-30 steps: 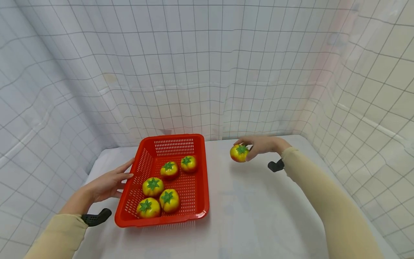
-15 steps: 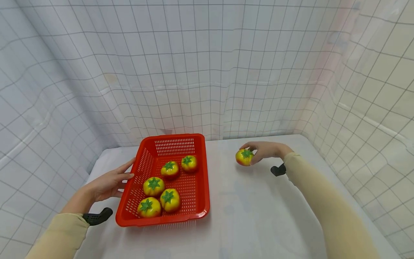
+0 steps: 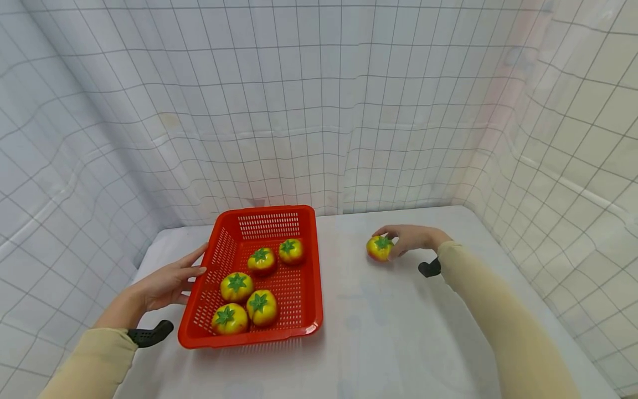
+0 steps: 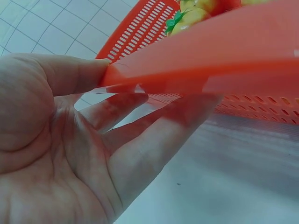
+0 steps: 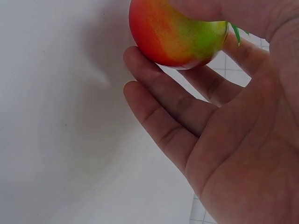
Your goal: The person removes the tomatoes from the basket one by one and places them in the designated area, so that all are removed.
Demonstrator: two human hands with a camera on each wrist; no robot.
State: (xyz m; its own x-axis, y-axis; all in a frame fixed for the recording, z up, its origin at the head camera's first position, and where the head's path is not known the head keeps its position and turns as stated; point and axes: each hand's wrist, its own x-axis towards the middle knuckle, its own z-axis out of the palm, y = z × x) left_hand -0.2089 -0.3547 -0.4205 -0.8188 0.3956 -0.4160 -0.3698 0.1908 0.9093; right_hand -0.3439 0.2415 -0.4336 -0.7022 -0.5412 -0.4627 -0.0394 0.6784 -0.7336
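My right hand holds a glossy yellow-red toy tomato with a green star-shaped leaf top, low over the right half of the table. In the right wrist view, thumb and fingers pinch this tomato, whose upper part is cut off by the frame. On the left, my left hand grips the side rim of a red plastic basket. The left wrist view shows the thumb on the basket rim and the fingers beneath it. Inside the basket lie several similar toy tomatoes.
A white-covered table carries the basket on its left half. White grid-patterned curtains close in the back and both sides. Each wrist wears a black strap device.
My right hand has moved slightly right and down with the toy tomato, bringing it closer to the table. The left hand and the basket look essentially unchanged.
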